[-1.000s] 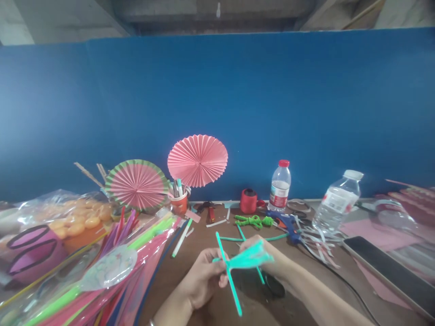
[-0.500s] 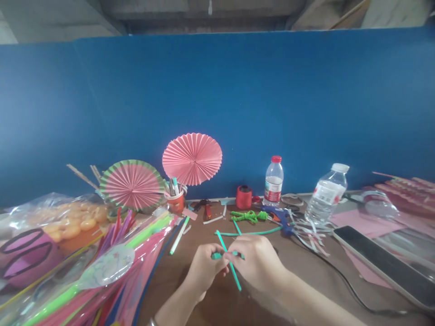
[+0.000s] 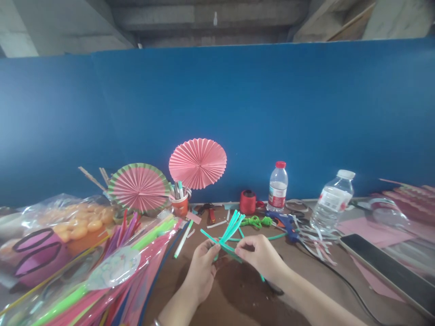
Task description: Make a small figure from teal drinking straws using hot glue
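Note:
A bundle of teal pipe cleaners [image 3: 231, 228] fans upward between my hands, crossed near its lower end by another teal strand. My left hand [image 3: 203, 268] is closed, thumb and forefinger pinching the crossing point. On the other side, my right hand [image 3: 261, 257] pinches the strand at its right part, with thumb and fingertips together. Just behind the hands, a long teal pipe cleaner [image 3: 277, 237] lies on the brown table [image 3: 234, 301]. A knotted bright green cord [image 3: 257, 222] rests beyond it.
To the left lie plastic packs of coloured pipe cleaners [image 3: 136, 253]. Two paper fans, one pink [image 3: 199, 165], stand behind with a cup of pens [image 3: 180, 206]. Rightward are a blue glue gun [image 3: 288, 225] with its cord, two bottles [image 3: 277, 190] and a phone [image 3: 384, 271].
The bundle has turned from end-on to standing fanned upward. My right hand has moved slightly right, away from my left hand. The view has tilted up a little.

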A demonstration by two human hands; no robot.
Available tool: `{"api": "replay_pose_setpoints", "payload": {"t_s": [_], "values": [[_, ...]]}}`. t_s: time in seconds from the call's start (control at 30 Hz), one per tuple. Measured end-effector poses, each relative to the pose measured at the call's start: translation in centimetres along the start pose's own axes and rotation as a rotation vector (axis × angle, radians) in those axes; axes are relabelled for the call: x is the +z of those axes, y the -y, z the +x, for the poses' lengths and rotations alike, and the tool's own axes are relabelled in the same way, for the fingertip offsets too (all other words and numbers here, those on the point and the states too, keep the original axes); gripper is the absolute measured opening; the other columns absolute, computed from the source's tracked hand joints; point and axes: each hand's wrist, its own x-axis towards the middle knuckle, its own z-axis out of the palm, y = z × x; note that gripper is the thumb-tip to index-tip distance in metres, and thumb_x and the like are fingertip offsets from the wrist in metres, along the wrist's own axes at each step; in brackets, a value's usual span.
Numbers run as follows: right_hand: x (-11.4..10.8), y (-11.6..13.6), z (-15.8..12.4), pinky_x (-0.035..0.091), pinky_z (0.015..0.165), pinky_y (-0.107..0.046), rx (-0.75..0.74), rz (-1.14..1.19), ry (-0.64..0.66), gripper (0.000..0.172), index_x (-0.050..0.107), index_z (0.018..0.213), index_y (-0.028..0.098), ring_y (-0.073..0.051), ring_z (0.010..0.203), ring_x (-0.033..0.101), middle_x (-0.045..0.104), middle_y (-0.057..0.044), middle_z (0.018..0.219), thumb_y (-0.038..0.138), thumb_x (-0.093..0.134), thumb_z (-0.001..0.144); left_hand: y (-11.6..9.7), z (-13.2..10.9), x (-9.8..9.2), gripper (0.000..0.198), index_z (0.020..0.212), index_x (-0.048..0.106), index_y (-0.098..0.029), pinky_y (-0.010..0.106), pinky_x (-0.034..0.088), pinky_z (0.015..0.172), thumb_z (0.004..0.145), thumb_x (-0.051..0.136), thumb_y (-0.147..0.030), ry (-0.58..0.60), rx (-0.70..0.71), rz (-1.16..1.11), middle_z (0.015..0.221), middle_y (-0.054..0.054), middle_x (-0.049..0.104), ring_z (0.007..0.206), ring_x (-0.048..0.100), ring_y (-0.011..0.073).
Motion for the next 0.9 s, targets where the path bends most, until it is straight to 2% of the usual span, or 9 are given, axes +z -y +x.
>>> {"api": "replay_pose_setpoints", "payload": {"t_s": [0.27, 0.37, 0.53, 0.67, 0.77, 0.9], "values": [[0.0, -1.3, 0.6, 0.031, 0.049, -0.020, 0.041, 0.019, 0.014, 0.021, 0.065, 0.059, 0.014, -0.011, 0.050, 0.045, 0.053, 0.003, 0.049, 0.030, 0.058, 0.070, 0.1, 0.0, 0.0, 0.006, 0.074, 0.058, -0.017, 0.021, 0.045, 0.059, 0.075, 0.061, -0.023, 0.022, -0.025, -0.018, 0.065, -0.002, 0.062, 0.062, 0.058, 0.0107], [0.4, -1.6, 0.8, 0.030, 0.046, -0.021, 0.056, 0.028, 0.036, 0.022, 0.065, 0.055, 0.013, -0.010, 0.047, 0.043, 0.052, 0.003, 0.047, 0.030, 0.059, 0.068, 0.1, 0.0, -0.1, 0.007, 0.071, 0.058, -0.017, 0.020, 0.044, 0.058, 0.075, 0.060, -0.022, 0.063, -0.059, -0.011, 0.061, -0.002, 0.060, 0.058, 0.057, 0.0097], [0.4, -2.0, 1.2, 0.035, 0.047, -0.020, 0.065, 0.062, 0.106, 0.018, 0.067, 0.060, 0.013, -0.011, 0.049, 0.049, 0.060, 0.001, 0.054, 0.028, 0.061, 0.066, -0.3, -0.5, 0.2, 0.008, 0.066, 0.059, -0.014, 0.021, 0.041, 0.051, 0.066, 0.064, -0.020, 0.181, -0.171, 0.087, 0.052, 0.000, 0.059, 0.048, 0.054, 0.0100], [-0.8, -2.1, 1.5, 0.030, 0.042, -0.019, 0.091, 0.025, 0.136, 0.016, 0.068, 0.060, 0.013, -0.009, 0.042, 0.044, 0.058, 0.003, 0.047, 0.029, 0.065, 0.062, -0.4, -0.9, 0.8, 0.004, 0.058, 0.060, -0.012, 0.023, 0.040, 0.046, 0.058, 0.064, -0.013, 0.231, -0.228, 0.256, 0.044, 0.002, 0.060, 0.040, 0.052, 0.0123], [-1.8, -1.4, 1.3, 0.028, 0.041, -0.019, 0.101, -0.023, 0.103, 0.021, 0.068, 0.061, 0.014, -0.008, 0.041, 0.042, 0.056, 0.003, 0.045, 0.035, 0.066, 0.062, 0.1, -0.9, 1.2, 0.007, 0.052, 0.059, -0.013, 0.023, 0.039, 0.045, 0.057, 0.064, -0.012, 0.196, -0.194, 0.375, 0.043, 0.002, 0.061, 0.041, 0.054, 0.0143], [-2.0, 0.8, 0.1, 0.027, 0.044, -0.022, 0.070, -0.142, 0.009, 0.018, 0.069, 0.058, 0.018, -0.011, 0.045, 0.045, 0.059, 0.002, 0.049, 0.035, 0.066, 0.063, 0.9, -0.7, 1.4, 0.008, 0.053, 0.058, -0.015, 0.024, 0.039, 0.047, 0.060, 0.060, -0.013, 0.063, -0.095, 0.454, 0.046, 0.001, 0.062, 0.044, 0.056, 0.0150]]}}
